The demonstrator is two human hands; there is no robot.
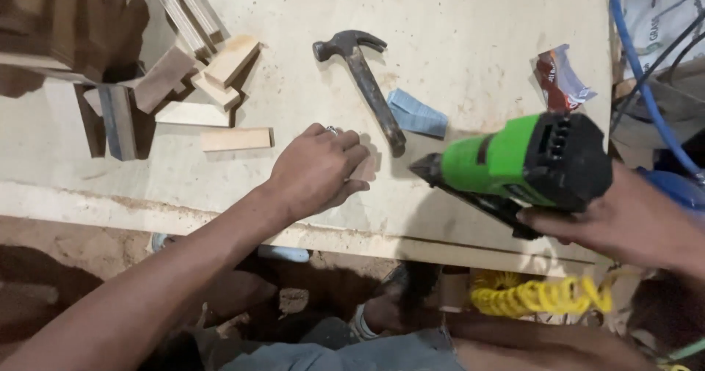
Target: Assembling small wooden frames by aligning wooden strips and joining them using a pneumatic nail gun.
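My left hand (317, 167) is closed around a small wooden block (365, 167) that rests on the plywood board (455, 48), with a ring on one finger. My right hand (624, 220) grips a green and black nail gun (525, 162), its nose pointing left toward the block and stopping a short way from it. A coiled yellow air hose (540, 297) hangs below the gun at the board's near edge.
A claw hammer (363, 81) lies just beyond my left hand, with a blue folded piece (416, 114) beside it. Several wooden blocks (198, 85) are piled at the far left. A crumpled wrapper (559, 77) and a blue hose (646, 70) sit at the right.
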